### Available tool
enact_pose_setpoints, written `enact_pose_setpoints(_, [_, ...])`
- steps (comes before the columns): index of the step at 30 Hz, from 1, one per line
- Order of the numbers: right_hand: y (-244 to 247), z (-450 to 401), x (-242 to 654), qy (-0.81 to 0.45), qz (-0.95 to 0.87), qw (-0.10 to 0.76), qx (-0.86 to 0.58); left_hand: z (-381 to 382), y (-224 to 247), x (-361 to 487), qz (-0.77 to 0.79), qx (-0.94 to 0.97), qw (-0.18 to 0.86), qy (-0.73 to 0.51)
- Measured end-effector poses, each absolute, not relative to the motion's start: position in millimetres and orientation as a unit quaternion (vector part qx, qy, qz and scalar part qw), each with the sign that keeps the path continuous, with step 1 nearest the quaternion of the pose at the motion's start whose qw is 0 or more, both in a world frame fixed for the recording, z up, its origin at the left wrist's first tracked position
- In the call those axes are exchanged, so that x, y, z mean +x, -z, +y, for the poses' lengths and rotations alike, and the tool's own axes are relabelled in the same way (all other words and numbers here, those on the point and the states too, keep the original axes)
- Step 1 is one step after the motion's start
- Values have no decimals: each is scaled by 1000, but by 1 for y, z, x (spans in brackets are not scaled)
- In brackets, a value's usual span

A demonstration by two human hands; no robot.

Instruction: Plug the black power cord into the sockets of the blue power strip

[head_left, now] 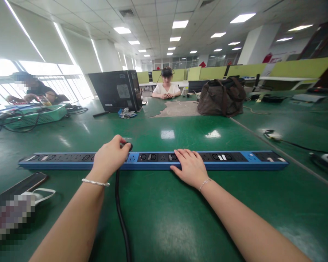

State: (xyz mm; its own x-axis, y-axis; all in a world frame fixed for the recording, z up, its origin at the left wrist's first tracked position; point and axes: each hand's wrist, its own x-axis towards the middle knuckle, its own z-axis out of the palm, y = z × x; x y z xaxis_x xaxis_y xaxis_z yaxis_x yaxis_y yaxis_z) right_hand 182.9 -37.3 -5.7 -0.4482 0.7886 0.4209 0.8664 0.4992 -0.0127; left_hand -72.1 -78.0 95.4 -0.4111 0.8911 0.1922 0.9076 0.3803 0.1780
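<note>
A long blue power strip [153, 166] with black and blue socket sections lies across the green table. My left hand [111, 155] is closed round a black plug [130, 146] just above the strip, left of its middle. From under that hand a thick black cable [120, 211] runs down toward the table's near edge. My right hand [190, 165] rests on the strip right of its middle, fingers spread over the sockets and the thumb at the near side.
A black computer case [112, 91], gloves [127, 113] and a brown bag [221, 96] stand farther back. At left are a green basket [51, 113] and a phone [30, 183]. A cable [295, 143] lies right. Two people sit beyond.
</note>
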Motion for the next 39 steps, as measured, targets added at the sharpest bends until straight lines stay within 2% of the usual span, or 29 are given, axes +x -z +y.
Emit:
enact_pose_setpoints(4, [5,-38,183,105,-845,186,-490,-83,-108,-86,-835,-526,16,162])
enact_pose_setpoints(11, [6,-36,183,105,-846,185,-489,-78,-102,-110,-845,-509,-16,165])
enact_pose_setpoints(18, [4,-37,183,103,-847,189,-485,-84,-108,-142,-877,-461,28,136])
enact_pose_setpoints(24, [3,-37,184,104,-848,189,-484,-83,-94,-179,-876,-471,-40,97])
enact_pose_setpoints(39, [3,-37,184,108,-849,191,-481,-72,-80,-181,-866,-500,-15,-24])
